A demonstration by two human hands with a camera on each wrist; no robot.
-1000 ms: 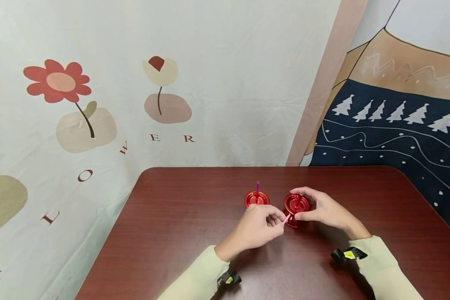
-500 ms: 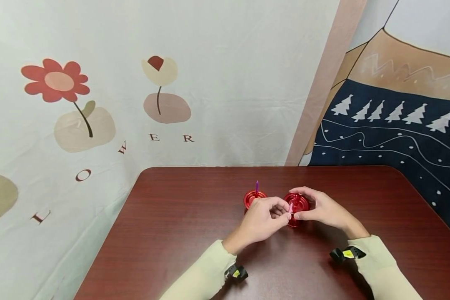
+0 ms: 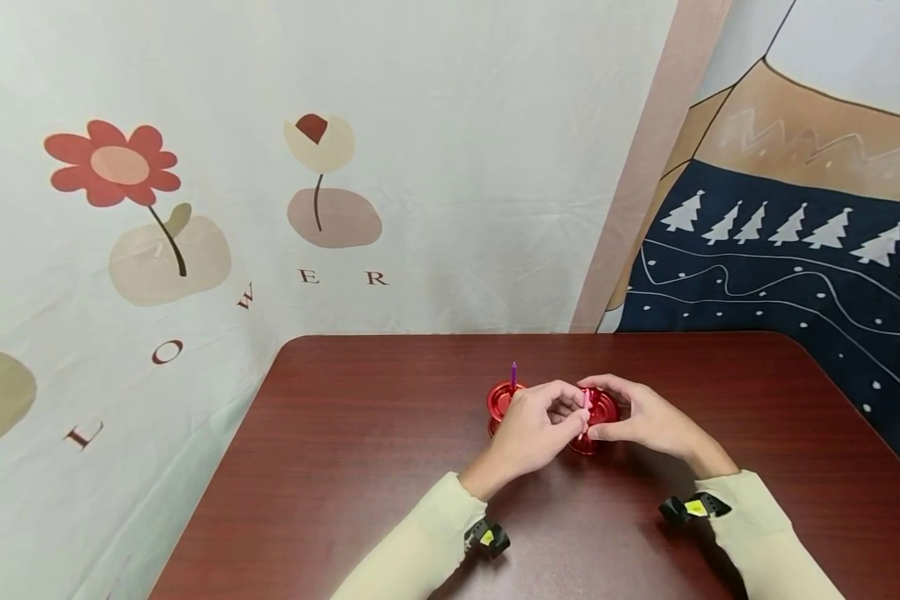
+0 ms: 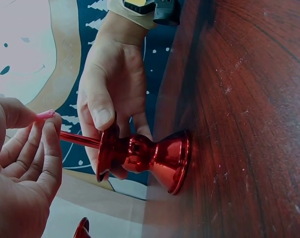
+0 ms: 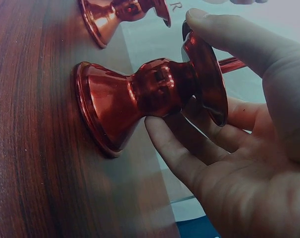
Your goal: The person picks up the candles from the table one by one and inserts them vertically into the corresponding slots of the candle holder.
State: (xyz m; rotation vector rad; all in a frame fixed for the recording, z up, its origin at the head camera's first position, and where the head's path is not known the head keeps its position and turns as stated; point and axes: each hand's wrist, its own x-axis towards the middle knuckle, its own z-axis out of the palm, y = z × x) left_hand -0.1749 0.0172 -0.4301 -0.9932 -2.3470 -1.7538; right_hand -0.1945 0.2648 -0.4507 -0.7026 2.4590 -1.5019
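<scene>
A small pink candle [image 3: 587, 399] is pinched between the thumb and fingertips of my left hand [image 3: 534, 429]. My right hand [image 3: 656, 421] holds a shiny red candlestick [image 5: 160, 89] by its dish, thumb on the rim and fingers curled beneath. The candlestick stands upright on its flared base. In the left wrist view a thin red stem [image 4: 80, 139] rises from the dish, and the left fingertips with the candle [image 4: 45, 114] are right at its tip. To the left, a second red candlestick [image 3: 498, 404] carries a purple candle [image 3: 513, 374]; my left hand partly hides it.
Both candlesticks stand on a dark red-brown wooden table [image 3: 367, 417] with rounded far corners. Behind it hang a pale flower-printed cloth [image 3: 457, 208] and, at the right, a cloth with white trees on navy [image 3: 780, 275]. Each wrist wears a black strapped camera.
My left hand has moved right and slightly up, bringing the pink candle over the right candlestick. The candle has turned more upright. My right hand and its candlestick have stayed in place.
</scene>
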